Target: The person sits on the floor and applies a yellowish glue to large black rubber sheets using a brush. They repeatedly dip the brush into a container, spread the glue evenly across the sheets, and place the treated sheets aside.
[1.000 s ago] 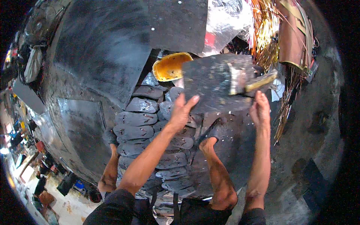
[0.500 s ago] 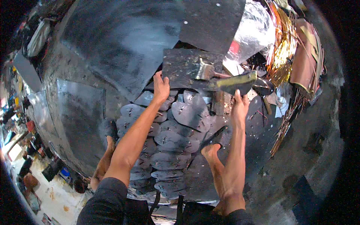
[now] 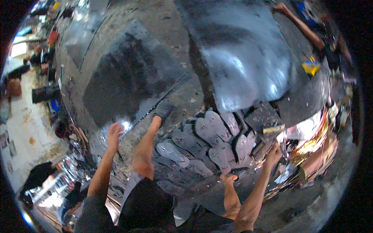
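Observation:
My left hand hangs at the near corner of a dark rubber sheet, its fingers apart and nothing seen in them. Whether it touches the sheet I cannot tell. My right hand is low at the right, beside a ridged black board and a yellow-edged strip; its fingers are too blurred to read. Between my feet and beyond them lie many grey sandal-shaped soles, overlapping in rows, with small straps or pegs standing out of some.
A large shiny dark sheet covers the floor ahead. At the right lie a bundle of thin orange strips and a brown roll. Another person's arm or leg shows at the far right. Assorted clutter sits at the left.
My view has swung left. My left hand has left the ridged board's edge and gone over to the rubber sheet; my right hand is now lower, away from the yellow-edged strip.

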Motion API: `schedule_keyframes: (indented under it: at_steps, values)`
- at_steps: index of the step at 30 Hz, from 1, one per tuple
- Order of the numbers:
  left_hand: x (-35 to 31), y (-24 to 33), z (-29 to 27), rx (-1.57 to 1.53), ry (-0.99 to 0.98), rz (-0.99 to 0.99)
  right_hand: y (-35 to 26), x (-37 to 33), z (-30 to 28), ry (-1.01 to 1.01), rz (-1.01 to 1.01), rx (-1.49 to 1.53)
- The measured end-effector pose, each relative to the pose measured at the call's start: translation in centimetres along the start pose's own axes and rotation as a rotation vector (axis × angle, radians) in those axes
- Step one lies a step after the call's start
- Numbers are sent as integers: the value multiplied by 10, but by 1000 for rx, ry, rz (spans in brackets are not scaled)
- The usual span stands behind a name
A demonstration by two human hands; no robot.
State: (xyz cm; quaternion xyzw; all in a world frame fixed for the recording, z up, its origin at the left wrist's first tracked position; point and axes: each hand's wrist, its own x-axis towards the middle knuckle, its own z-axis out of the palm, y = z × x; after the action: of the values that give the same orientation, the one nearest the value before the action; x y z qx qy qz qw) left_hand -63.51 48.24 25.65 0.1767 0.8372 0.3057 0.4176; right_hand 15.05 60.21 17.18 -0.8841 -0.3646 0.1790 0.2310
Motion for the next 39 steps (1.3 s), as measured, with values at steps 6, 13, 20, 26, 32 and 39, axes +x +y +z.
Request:
schedule_keyframes:
  at_steps: [6, 13, 20, 26, 32, 39]
  values:
    - [23, -250, -142, -612, 538, -575, -274, -108, 246, -644, -496, 272]
    - [121, -385, -51, -975, 581, -783, -307, -96, 505, -677, -606, -127]
    - [176, -426, -18, -1341, 781, -732, -316, -76, 518, -665, -692, -291]
    - [166, -440, -42, -1254, 838, -623, -329, -177, 465, -1050, 62, 359]
    - [173, -416, -84, -1564, 922, -330, -373, -210, 473, -997, 272, 609]
    - [178, -280, -141, -1726, 677, -370, -497, -246, 433, -808, -127, 589]
